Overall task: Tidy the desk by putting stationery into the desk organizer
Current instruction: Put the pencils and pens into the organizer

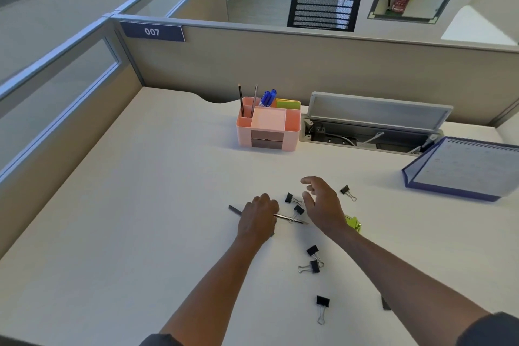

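While the pale bench [140, 205] carries everything, the biggest task thing on it is the pink desk organizer [268, 128], standing well beyond both hands, with open compartments on top and two grey drawer fronts; it holds two pencils [241, 101], blue pens [268, 97] and yellow and green sticky notes [288, 104]. The left hand [259, 218] has its fingers curled down round a slim silver-and-dark pen [289, 218] that lies on the bench and sticks out either side of it. The right hand [323, 205] hovers just beside, fingers apart and relaxed, holding nothing. Small black binder clips [293, 199] with wire handles lie scattered between, beside and nearer than the hands; a lime-green object [353, 223] peeks from behind the right wrist.
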